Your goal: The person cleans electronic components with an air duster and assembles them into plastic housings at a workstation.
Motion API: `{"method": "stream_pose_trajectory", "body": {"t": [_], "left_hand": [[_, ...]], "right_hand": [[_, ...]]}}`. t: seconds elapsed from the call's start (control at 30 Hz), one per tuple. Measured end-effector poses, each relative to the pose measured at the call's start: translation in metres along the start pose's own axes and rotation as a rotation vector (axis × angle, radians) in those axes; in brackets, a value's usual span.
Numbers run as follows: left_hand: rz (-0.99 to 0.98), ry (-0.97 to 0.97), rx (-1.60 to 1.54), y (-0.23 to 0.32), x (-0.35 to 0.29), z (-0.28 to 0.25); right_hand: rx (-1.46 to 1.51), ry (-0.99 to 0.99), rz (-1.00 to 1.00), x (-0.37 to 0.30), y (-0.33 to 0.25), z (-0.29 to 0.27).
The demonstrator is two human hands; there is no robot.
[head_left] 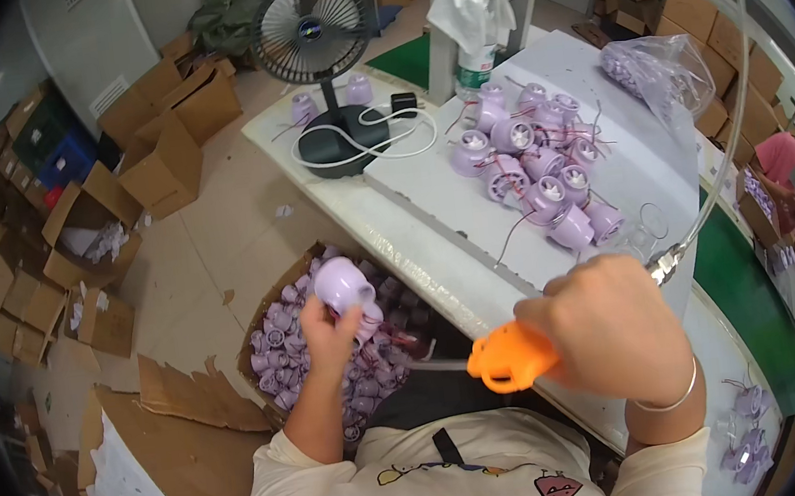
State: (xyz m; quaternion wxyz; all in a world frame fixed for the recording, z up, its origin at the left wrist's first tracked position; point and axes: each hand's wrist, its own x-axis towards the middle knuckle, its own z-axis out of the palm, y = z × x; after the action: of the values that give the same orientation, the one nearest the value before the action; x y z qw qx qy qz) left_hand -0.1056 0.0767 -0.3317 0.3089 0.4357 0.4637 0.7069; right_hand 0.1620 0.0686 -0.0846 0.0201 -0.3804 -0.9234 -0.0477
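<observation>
My left hand (328,338) is closed around a glossy lilac plastic housing (341,283), rounded in shape, held above the box. Another lilac portion shows just under it; whether it belongs to the same piece I cannot tell. In my right hand (614,322) is an orange air blow gun (506,360), over the table's near edge. Its thin grey nozzle (437,366) points left, toward the space below the held housing. A metal coupling (666,265) joins the gun to a clear hose (734,130). Many similar lilac housings (273,353) fill the cardboard box below my left hand.
On the white table (345,210), a pile of lilac housings (539,160) with red wires lies on a raised board. A black fan (340,147), a white cable (416,149) and a bottle (475,65) stand behind. Cardboard boxes (161,166) crowd the left floor.
</observation>
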Motion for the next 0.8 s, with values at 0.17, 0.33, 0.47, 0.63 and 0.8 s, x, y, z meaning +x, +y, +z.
{"method": "stream_pose_trajectory", "body": {"t": [0.17, 0.33, 0.47, 0.63, 0.8], "left_hand": [[0.413, -0.251, 0.608, 0.031, 0.008, 0.020], [-0.220, -0.434, -0.164, 0.035, 0.026, 0.039], [-0.241, -0.547, -0.151, 0.061, 0.081, 0.100], [0.264, -0.718, 0.564, 0.089, 0.136, 0.227], [0.665, -0.701, 0.733, 0.046, 0.158, 0.293]], "right_hand": [[0.012, 0.008, 0.061, -0.018, 0.014, 0.000], [-0.039, 0.119, 0.124, -0.053, 0.037, 0.004], [-0.033, 0.116, 0.113, -0.074, 0.045, 0.011], [-0.010, 0.041, 0.053, -0.078, 0.040, 0.009], [-0.072, 0.008, 0.069, -0.079, 0.053, 0.022]]}}
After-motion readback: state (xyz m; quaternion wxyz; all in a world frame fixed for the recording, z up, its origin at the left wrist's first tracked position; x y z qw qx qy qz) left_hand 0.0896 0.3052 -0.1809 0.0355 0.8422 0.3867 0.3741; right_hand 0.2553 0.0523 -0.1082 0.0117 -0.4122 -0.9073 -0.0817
